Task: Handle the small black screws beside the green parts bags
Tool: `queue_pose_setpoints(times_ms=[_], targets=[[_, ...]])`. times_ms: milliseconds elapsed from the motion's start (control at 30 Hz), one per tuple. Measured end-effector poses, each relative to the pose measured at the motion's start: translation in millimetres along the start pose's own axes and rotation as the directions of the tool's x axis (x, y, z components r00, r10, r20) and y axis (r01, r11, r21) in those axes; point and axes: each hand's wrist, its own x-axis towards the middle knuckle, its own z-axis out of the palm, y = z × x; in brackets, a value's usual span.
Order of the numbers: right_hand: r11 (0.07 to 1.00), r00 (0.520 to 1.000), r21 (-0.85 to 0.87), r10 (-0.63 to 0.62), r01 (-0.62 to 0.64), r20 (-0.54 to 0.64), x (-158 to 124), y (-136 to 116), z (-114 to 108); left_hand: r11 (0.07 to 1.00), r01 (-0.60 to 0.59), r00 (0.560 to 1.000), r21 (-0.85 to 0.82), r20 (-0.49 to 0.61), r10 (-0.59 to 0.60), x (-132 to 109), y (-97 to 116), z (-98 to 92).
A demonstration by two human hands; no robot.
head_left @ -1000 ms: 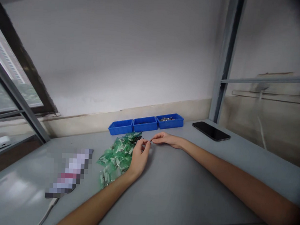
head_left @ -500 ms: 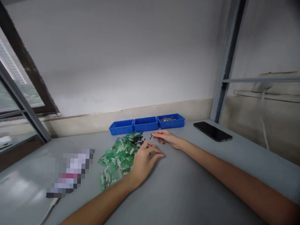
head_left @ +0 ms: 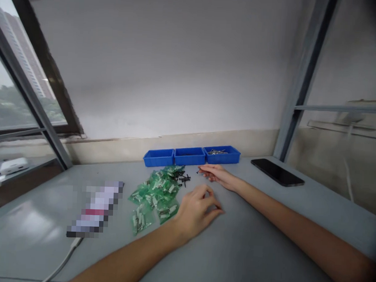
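Note:
My right hand pinches a black screw between thumb and fingertips, just in front of the blue bins. Several more black screws lie loose on the table to its left. Nearer to me, my left hand is low over the table with its fingers curled. Its thumb and index tips come together; whether anything small is between them is hidden. Left of that hand lies a pile of green plastic bags with white plugs and metal screws inside.
Three blue bins stand in a row by the wall: left bin, middle bin, right bin with silvery metal pieces. A black phone lies at the right. A blurred-out device with a white cable is at the left.
My left hand has moved right and toward me, away from the bags, uncovering more loose black screws. My right hand still holds the screw near the bins. The view has shifted slightly.

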Motion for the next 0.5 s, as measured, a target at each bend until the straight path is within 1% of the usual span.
queue_pose_setpoints(times_ms=[67,233,367,500], targets=[[1.000,1.000,-0.015,-0.005,0.005,0.002,0.0,0.4,0.7,1.000,0.001,1.000,-0.002,0.002,-0.001,0.5,2.1,-2.4],[0.998,1.000,-0.064,-0.003,0.003,0.001,4.6,1.9,1.5,1.000,-0.025,0.998,0.010,0.057,0.025,0.1,4.8,-5.7],[0.993,0.997,-0.119,-0.016,0.007,-0.072,17.3,-2.7,-0.3,0.999,-0.044,0.995,-0.008,0.089,0.044,0.3,3.1,-3.0],[0.974,0.987,-0.218,-0.100,0.070,-0.128,32.2,-16.8,-3.1,0.998,-0.012,0.995,-0.056,0.103,0.018,0.7,0.5,0.0]])
